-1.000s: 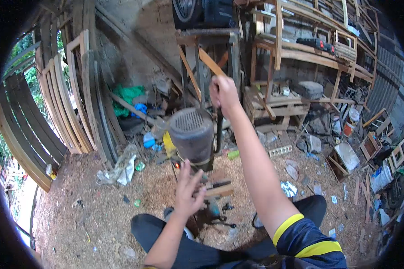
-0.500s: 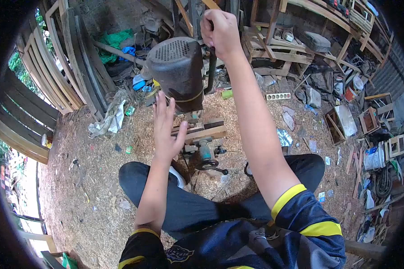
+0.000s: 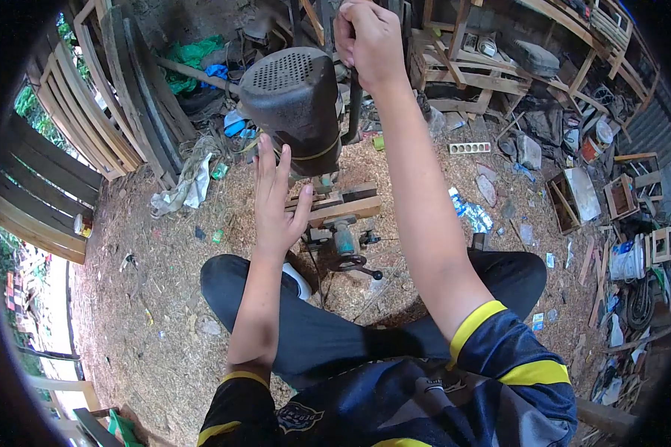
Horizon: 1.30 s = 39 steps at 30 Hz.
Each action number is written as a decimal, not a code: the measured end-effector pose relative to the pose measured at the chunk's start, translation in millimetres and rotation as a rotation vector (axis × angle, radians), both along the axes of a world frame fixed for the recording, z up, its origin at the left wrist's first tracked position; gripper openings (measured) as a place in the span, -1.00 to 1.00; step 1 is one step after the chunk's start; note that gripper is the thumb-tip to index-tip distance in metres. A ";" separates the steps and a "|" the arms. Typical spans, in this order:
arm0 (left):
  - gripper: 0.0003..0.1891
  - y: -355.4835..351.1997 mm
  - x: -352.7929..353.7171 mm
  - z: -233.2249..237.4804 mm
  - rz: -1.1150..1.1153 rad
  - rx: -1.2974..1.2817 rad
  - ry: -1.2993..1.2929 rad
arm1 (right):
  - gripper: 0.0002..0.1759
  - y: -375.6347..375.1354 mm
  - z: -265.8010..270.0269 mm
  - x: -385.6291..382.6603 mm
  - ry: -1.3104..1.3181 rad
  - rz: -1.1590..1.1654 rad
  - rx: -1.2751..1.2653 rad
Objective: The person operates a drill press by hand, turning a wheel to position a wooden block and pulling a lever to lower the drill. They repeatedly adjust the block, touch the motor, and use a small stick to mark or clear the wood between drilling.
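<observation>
A dark machine head (image 3: 294, 100), with a perforated round top, stands upright in front of me like a drill press. My right hand (image 3: 371, 46) is closed around the upper end of its dark lever (image 3: 356, 104), at the top edge of the view. Fingers stretched and thumb apart, my left hand (image 3: 277, 212) is raised at the left side of the machine head, holding nothing. Below the head, a wooden block (image 3: 347, 211) lies across the machine's bed. A black handwheel (image 3: 352, 264) with a crank knob sits nearer to me, between my knees.
Wood shavings cover the floor (image 3: 149, 298). Curved wooden slats (image 3: 89, 112) lean at the left. A power strip (image 3: 470, 148) lies to the right, near a wooden frame stack (image 3: 470, 78). Small wooden boxes (image 3: 574, 197) and a white bucket (image 3: 628, 259) stand farther right.
The view has shifted slightly, and the machine head sits a little higher in it. My right hand is also a bit higher in view, still on the lever; my left hand stays open.
</observation>
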<state>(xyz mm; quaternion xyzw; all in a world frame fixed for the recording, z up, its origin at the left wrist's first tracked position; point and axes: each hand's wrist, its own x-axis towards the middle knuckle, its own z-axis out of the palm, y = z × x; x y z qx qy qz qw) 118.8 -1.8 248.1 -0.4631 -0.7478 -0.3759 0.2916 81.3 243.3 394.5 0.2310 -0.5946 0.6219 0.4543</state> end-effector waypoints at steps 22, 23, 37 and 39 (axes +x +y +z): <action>-0.20 15.0 -31.2 -11.7 0.137 0.011 0.087 | -0.71 -11.5 -16.9 33.2 0.001 0.187 -0.120; -0.21 14.8 -30.5 -11.7 0.155 -0.005 0.096 | -0.72 -14.1 -18.5 32.1 0.011 0.151 -0.120; -0.24 15.3 -24.5 -13.2 0.167 -0.026 0.040 | -0.64 -32.7 -44.4 69.1 0.092 -0.016 -0.048; -0.24 13.6 -24.8 -18.1 0.159 -0.031 0.044 | -0.65 -35.0 -59.1 85.5 0.145 0.004 0.012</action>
